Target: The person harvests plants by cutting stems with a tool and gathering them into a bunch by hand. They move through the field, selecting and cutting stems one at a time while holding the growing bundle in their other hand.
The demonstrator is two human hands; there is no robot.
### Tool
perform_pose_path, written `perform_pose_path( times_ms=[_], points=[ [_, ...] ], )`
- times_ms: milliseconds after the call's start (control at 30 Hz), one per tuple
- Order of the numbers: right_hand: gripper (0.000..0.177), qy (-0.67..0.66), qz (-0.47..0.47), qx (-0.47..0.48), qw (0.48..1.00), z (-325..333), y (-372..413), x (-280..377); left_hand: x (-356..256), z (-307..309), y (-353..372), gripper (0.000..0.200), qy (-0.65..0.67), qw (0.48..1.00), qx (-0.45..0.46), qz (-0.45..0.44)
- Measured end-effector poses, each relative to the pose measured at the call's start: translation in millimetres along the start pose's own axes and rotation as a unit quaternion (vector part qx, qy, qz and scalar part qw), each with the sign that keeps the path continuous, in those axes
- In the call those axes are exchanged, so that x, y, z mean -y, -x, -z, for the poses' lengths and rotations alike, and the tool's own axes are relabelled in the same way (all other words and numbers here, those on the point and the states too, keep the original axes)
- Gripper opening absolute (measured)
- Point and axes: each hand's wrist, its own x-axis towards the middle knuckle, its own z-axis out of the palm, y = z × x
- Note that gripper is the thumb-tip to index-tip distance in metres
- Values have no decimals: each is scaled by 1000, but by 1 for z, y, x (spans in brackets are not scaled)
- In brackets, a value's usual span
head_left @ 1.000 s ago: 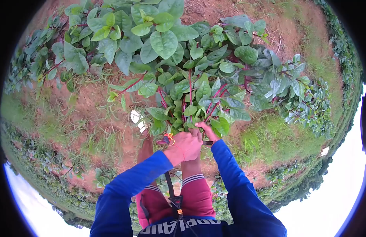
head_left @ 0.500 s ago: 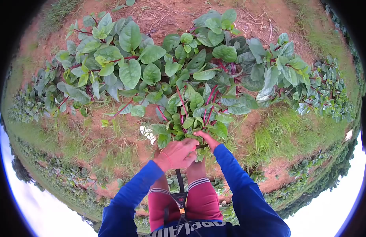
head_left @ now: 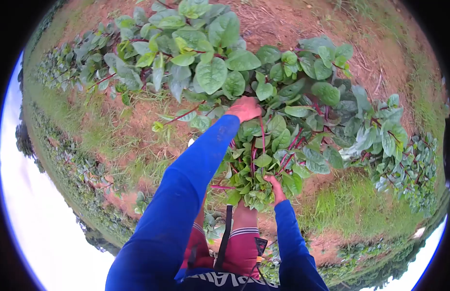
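My left hand [head_left: 245, 108] reaches into the near side of a leafy plant with dark red stems, which looks like Malabar spinach [head_left: 211, 75]. Its fingers curl down among the leaves, and what they grip is hidden. Closer to my body, my right hand [head_left: 277, 189] holds a bunch of cut spinach stems [head_left: 254, 167] against the front of my legs. The thumb shows at the bunch's right edge; the other fingers are behind the leaves. Red stem ends in the bunch point away from me, toward the plant.
More spinach plants [head_left: 404, 162] continue the row to the right and left. Grass [head_left: 331, 203] and reddish soil [head_left: 137, 126] lie between the rows. A black strap [head_left: 226, 233] hangs in front of my legs.
My left hand has left the bunch and moved forward into the plant. My right hand keeps the bunch near my legs. The view has shifted and turned, so the plants appear tilted.
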Motion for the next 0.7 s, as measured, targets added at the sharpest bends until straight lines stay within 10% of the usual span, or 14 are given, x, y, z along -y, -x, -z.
perform_pose_path(
  times_ms=[167, 233, 367, 700],
  points=[
    [41, -22, -3, 77, 997, -7, -1, 2, 13, 8, 50, 38, -29, 983, 138, 120],
    [41, -11, 16, 31, 999, -13, 13, 4, 80, -37, 46, 37, -39, 991, 128, 5],
    [45, -33, 19, 38, 999, -35, 32, 7, 120, -28, 166, 38, 226, 964, -140, 8],
    [54, -74, 210, 168, 960, -148, 70, -28, 342, -71, 442, 49, 381, 857, -216, 271]
  ],
)
